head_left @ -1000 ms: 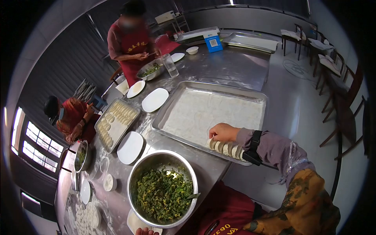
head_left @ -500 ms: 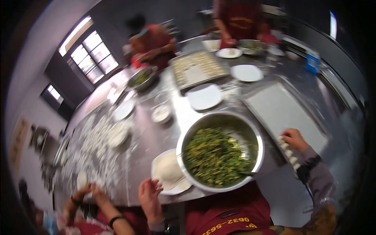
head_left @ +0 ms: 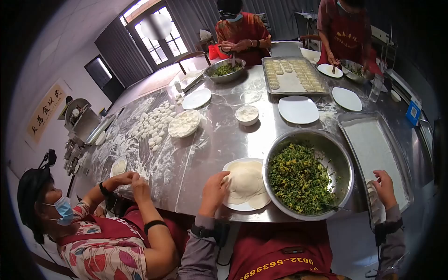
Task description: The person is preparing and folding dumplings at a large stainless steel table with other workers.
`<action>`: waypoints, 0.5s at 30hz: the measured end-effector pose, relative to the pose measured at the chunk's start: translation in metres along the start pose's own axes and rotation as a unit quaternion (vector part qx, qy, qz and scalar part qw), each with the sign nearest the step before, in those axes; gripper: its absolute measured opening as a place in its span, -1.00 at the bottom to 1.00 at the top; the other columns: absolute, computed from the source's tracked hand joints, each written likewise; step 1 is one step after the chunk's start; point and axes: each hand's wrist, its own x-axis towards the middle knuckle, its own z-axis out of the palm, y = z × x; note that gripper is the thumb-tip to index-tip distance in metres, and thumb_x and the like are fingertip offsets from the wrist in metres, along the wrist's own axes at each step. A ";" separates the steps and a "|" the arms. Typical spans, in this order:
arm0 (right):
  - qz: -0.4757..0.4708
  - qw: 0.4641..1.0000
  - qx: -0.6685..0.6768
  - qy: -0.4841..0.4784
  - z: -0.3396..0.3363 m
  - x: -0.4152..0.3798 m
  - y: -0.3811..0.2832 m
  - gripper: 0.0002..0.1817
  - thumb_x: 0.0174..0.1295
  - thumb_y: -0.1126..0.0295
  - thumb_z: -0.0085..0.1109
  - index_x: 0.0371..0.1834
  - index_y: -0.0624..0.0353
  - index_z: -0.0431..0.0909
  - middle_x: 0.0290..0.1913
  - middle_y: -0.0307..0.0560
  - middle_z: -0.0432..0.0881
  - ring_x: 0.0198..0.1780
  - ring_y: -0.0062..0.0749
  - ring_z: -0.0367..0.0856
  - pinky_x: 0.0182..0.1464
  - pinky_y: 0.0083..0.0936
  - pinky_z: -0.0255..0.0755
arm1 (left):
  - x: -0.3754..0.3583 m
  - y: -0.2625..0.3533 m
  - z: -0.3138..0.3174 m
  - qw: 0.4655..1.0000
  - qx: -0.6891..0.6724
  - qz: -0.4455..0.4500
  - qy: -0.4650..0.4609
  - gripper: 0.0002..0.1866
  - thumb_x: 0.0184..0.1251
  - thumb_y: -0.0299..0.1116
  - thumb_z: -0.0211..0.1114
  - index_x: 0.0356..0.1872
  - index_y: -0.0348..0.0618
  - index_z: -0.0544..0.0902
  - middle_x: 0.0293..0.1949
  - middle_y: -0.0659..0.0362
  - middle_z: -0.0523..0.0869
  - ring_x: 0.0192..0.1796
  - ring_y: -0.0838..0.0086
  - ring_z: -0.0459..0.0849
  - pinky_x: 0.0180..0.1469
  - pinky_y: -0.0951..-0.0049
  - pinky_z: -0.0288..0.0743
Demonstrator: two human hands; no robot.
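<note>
A white plate (head_left: 232, 204) bears a stack of round dumpling wrappers (head_left: 245, 182). At the stack's left edge is my left hand (head_left: 213, 192), its bent fingers close together on the rim of a wrapper. A steel bowl (head_left: 345, 161) of chopped green and yellow filling (head_left: 301, 179) stands right of the plate, a handle leaning out over its near rim. My right hand (head_left: 385, 189) hovers at the near end of a lined tray (head_left: 380, 135), fingers apart and nothing gripped. Beside it, a row of folded dumplings (head_left: 374, 201) lies along the tray's left side.
On my left a co-worker (head_left: 107, 228) works dough at the table edge. Dough pieces (head_left: 151, 123), a flour bowl (head_left: 184, 125) and a smaller flour bowl (head_left: 247, 115) lie beyond. White plates (head_left: 298, 110) and a tray of dumplings (head_left: 305, 77) stand farther back, near two other people.
My view has swung left and up. My left hand has moved from beside the plate onto the wrappers. My right hand's fingers have come away from the dumpling row.
</note>
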 end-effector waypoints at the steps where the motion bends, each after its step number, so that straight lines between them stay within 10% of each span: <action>1: -0.033 0.999 -0.004 0.009 -0.002 -0.003 -0.019 -0.64 -0.05 0.60 0.20 -0.10 0.27 0.52 -0.27 -0.01 0.53 -0.35 -0.32 0.51 -0.25 -0.47 0.42 | 0.005 -0.004 0.001 1.000 0.016 0.009 -0.005 -0.73 0.16 -0.41 0.21 -0.08 -0.11 0.60 -0.15 0.05 0.65 -0.06 0.14 0.58 -0.02 0.22 0.44; 15: -0.158 0.982 0.096 -0.025 0.021 -0.062 -0.164 -0.55 -0.23 0.70 0.13 -0.14 0.20 0.51 -0.22 0.03 0.50 -0.21 -0.06 0.49 -0.17 -0.33 0.40 | 0.000 -0.027 0.003 0.984 0.097 -0.148 0.022 -0.79 -0.01 -0.25 0.35 -0.46 -0.18 0.61 -0.45 0.07 0.66 -0.35 0.22 0.63 -0.28 0.26 0.44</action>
